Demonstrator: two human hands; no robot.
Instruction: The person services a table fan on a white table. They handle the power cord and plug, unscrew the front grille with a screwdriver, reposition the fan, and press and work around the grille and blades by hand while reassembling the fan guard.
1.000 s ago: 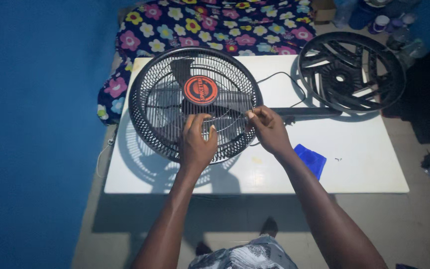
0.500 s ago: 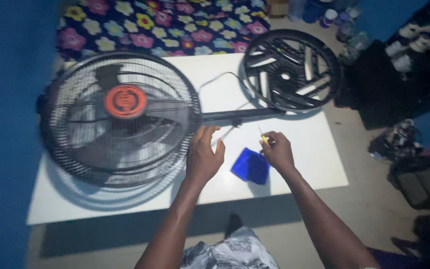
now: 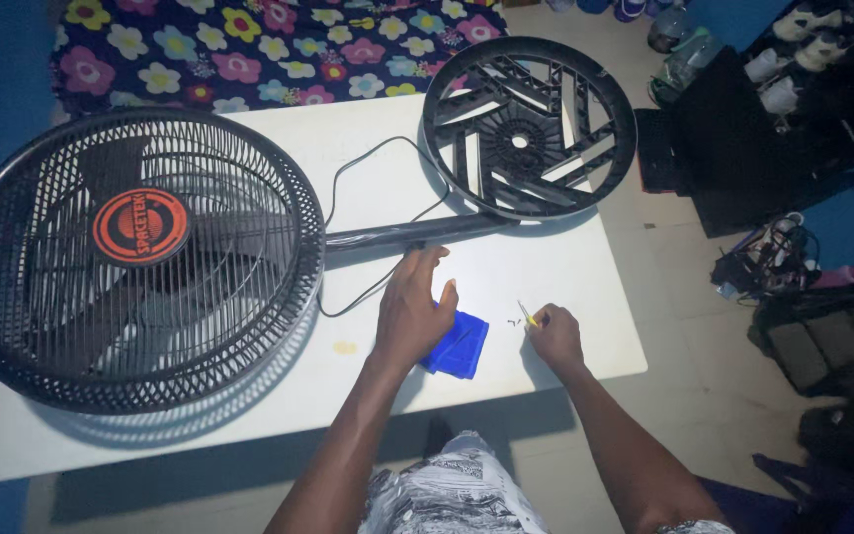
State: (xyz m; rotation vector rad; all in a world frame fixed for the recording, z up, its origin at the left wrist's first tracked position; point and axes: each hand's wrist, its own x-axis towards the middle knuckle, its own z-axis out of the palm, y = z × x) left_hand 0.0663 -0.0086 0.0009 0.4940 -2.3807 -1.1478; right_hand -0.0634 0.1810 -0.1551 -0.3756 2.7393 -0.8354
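Blue box [image 3: 459, 346] lies under the flat, open-fingered left hand [image 3: 413, 311]; right hand [image 3: 554, 336] pinches a small yellow-tipped tool [image 3: 526, 314].

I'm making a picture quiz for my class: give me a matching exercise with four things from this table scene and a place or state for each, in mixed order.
Things:
1. black wire-grille fan head with round orange centre badge
2. black round plastic fan base
3. small blue plastic box
4. thin yellow-handled tool

Places or states:
A. partly under the left hand
B. pinched in the right hand
C. lying flat over the white table's left end
D. on the table's far right corner

Pairs: 1-C, 2-D, 3-A, 4-B
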